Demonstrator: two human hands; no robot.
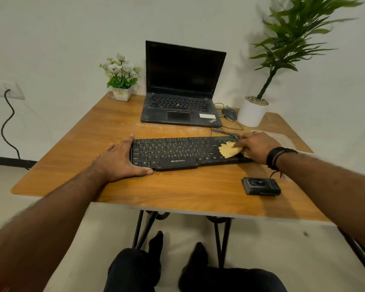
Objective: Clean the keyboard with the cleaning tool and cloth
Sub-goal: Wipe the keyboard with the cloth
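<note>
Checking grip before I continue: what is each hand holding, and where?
Right hand pinches the yellow cloth at its right edge. Left hand holds nothing; it braces the keyboard's left end.

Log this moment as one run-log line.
left hand: braces keyboard left end | right hand: presses yellow cloth on right-end keys | black cleaning tool: idle on table

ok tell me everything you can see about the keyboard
The keyboard is a flat, black, full-width one that looks plastic, with pale key legends and a ZEBRONICS mark on its front edge. It lies flat on the wooden table, in front of the laptop. A thin black cable runs off its far right corner. The left hand rests open against its left end, and the right hand presses a yellow cloth onto the keys at its right end.
</note>
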